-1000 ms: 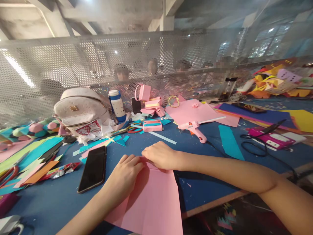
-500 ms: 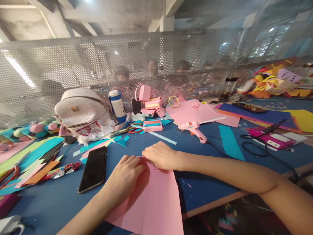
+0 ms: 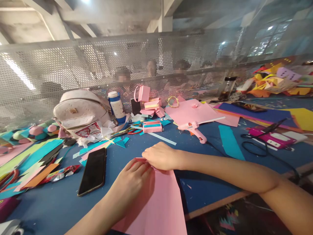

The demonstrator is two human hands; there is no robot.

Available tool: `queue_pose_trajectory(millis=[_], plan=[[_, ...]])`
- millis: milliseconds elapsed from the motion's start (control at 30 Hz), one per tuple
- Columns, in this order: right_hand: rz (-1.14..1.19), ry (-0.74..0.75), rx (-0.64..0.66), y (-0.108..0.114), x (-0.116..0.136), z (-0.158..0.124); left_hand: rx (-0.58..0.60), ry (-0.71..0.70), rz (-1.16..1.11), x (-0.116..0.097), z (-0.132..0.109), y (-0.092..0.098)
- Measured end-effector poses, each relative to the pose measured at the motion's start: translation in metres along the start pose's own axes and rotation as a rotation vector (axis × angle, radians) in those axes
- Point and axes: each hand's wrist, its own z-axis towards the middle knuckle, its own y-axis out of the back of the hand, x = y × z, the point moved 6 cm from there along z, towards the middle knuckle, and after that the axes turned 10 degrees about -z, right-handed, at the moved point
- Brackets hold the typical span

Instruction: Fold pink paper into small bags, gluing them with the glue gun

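A large pink sheet of paper (image 3: 163, 202) lies at the table's front, hanging past its near edge, with a narrow fold along the far end. My left hand (image 3: 135, 176) is closed at the far left of the sheet, fingers together and pressed on the folded edge. Across that same edge, my right hand (image 3: 160, 157) curls its fingers down and grips the fold. The fingertips of both hands are partly hidden. Left of my hands lies a black phone (image 3: 93, 171).
A pink glue gun (image 3: 193, 128) rests beyond my right hand, its cord trailing right. Farther back stand a white backpack (image 3: 81, 111), a bottle (image 3: 117, 107) and small pink paper boxes (image 3: 152, 126). Scissors (image 3: 12, 176) and paper scraps lie left; a magenta power strip (image 3: 272, 137) sits right.
My left hand has shifted slightly right along the fold, closer to my right hand. The near part of the pink sheet has moved a little right. My right hand stays in place.
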Motion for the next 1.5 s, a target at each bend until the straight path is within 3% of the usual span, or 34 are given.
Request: queue_pose_trajectory(millis=[433,733,1033,1300,1500], plan=[[0.09,-0.034,0.036,0.01,-0.008,-0.01,0.077,0.064,0.07,-0.008,0.005,-0.008],[0.058,0.004,0.054,0.016,-0.004,-0.013,0.059,0.005,0.071,-0.019,0.005,-0.026],[0.058,0.019,0.056,0.012,-0.004,-0.011,0.069,-0.02,0.059,-0.031,0.014,-0.025],[0.069,0.015,0.052,0.009,-0.005,-0.009,0.051,-0.063,0.063,-0.039,0.015,-0.027],[0.072,-0.028,0.021,0.006,-0.009,-0.008,-0.04,-0.122,0.241,-0.057,0.006,-0.03]])
